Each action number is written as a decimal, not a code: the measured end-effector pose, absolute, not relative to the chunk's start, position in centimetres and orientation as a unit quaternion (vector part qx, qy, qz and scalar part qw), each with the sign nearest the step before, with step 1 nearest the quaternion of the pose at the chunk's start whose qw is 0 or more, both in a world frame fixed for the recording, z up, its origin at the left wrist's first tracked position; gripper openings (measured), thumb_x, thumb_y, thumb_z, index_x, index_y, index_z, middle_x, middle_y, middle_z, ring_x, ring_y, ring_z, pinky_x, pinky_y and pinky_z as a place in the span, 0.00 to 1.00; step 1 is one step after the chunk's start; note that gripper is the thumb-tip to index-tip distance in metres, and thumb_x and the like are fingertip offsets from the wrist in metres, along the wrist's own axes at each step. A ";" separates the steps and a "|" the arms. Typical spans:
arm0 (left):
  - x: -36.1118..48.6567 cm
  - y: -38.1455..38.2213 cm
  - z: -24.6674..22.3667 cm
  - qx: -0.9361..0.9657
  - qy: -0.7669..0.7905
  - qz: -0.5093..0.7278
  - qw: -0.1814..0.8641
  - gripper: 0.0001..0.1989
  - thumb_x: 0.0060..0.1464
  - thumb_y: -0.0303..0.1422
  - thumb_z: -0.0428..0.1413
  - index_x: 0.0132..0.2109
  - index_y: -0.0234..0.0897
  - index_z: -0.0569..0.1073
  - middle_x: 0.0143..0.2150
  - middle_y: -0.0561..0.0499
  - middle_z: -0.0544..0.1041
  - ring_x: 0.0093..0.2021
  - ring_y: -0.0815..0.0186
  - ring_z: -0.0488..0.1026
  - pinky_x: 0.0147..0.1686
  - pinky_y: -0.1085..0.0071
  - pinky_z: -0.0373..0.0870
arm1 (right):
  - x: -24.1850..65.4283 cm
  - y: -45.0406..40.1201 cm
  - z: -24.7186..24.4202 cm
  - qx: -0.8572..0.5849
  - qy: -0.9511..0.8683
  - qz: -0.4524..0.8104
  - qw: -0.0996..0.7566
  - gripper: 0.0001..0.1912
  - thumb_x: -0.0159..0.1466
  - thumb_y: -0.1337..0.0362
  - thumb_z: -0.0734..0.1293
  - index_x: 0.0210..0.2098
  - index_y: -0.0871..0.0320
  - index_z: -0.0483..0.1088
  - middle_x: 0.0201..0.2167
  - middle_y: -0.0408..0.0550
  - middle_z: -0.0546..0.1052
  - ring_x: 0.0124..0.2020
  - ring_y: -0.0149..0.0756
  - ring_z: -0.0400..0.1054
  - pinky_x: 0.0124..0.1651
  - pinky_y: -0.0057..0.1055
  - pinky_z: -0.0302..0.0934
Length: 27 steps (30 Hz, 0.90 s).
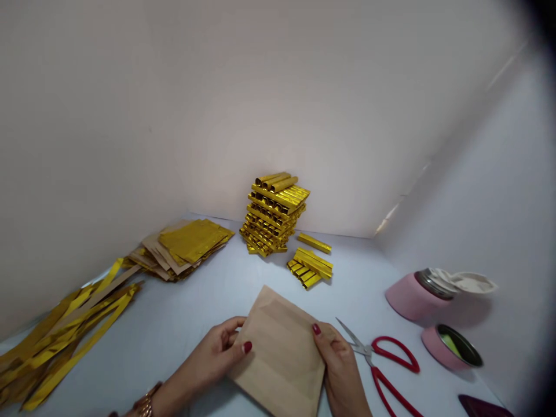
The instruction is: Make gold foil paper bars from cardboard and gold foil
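Note:
A sheet of brown paper (282, 350) is held up before me, plain side facing the camera and tilted over the table. My left hand (228, 350) grips its left edge, thumb on top and fingers behind. On the right edge my right hand (336, 359) pinches the paper the same way. Whether it is one sheet or several together I cannot tell. Just beyond my right hand lie scissors (369, 350) with red handles, their blades apart. Past the paper is a small group of gold rolled tubes (310, 267).
A tall stack of gold tubes (275, 214) stands near the wall. To the left lie gold and brown sheets (195, 240) and long gold strips (73, 330). On the right are a pink flask (408, 298), a pink lid-like cup (441, 350) and a dark flat object (482, 406).

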<state>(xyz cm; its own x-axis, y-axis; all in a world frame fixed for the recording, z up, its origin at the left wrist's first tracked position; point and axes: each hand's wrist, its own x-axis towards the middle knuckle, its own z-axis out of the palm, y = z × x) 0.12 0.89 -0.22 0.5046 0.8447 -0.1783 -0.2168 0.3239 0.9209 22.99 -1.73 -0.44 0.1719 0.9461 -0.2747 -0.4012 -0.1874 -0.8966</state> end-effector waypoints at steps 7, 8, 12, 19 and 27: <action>-0.4 1.7 -1.2 0.441 0.413 0.423 0.675 0.22 0.44 0.46 0.66 0.40 0.32 0.77 0.22 0.54 0.72 0.21 0.73 0.62 0.21 0.79 0.56 | 23.6 -1.5 -0.7 -0.520 -0.289 0.544 0.592 0.14 0.52 0.53 0.74 0.29 0.57 0.74 0.25 0.42 0.75 0.27 0.34 0.65 0.32 0.28 0.60; -0.6 1.9 -1.1 0.432 0.426 0.438 0.663 0.22 0.43 0.47 0.66 0.39 0.32 0.77 0.22 0.54 0.72 0.21 0.73 0.62 0.22 0.78 0.56 | 23.6 -1.5 -0.6 -0.525 -0.298 0.540 0.586 0.15 0.52 0.52 0.74 0.28 0.58 0.74 0.24 0.42 0.75 0.27 0.33 0.65 0.32 0.27 0.60; -1.1 2.1 -0.6 0.399 0.460 0.483 0.629 0.20 0.47 0.46 0.64 0.38 0.32 0.77 0.27 0.51 0.76 0.26 0.69 0.67 0.26 0.76 0.61 | 23.2 -1.7 -0.3 -0.542 -0.337 0.540 0.549 0.16 0.51 0.52 0.75 0.26 0.58 0.73 0.21 0.40 0.72 0.24 0.29 0.61 0.28 0.24 0.55; -0.6 1.6 0.3 0.381 0.426 0.499 0.651 0.24 0.49 0.48 0.61 0.45 0.34 0.75 0.36 0.44 0.78 0.31 0.63 0.73 0.32 0.70 0.68 | 23.0 -1.6 -0.9 -0.544 -0.387 0.548 0.504 0.18 0.50 0.50 0.74 0.24 0.59 0.72 0.17 0.39 0.67 0.19 0.27 0.57 0.23 0.24 0.51; 0.1 1.1 -0.5 0.422 0.362 0.412 0.722 0.25 0.46 0.49 0.63 0.43 0.32 0.77 0.33 0.42 0.80 0.34 0.56 0.76 0.37 0.64 0.70 | 23.1 -1.8 -1.0 -0.512 -0.414 0.577 0.482 0.16 0.54 0.52 0.73 0.27 0.58 0.72 0.21 0.41 0.72 0.23 0.29 0.63 0.27 0.23 0.56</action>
<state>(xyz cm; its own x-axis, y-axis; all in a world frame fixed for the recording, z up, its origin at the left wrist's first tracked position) 0.11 1.14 -0.48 0.3981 0.9003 -0.1757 -0.2897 0.3051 0.9072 23.09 -1.76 -1.01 -0.0094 0.9813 -0.1924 -0.1326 -0.1919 -0.9724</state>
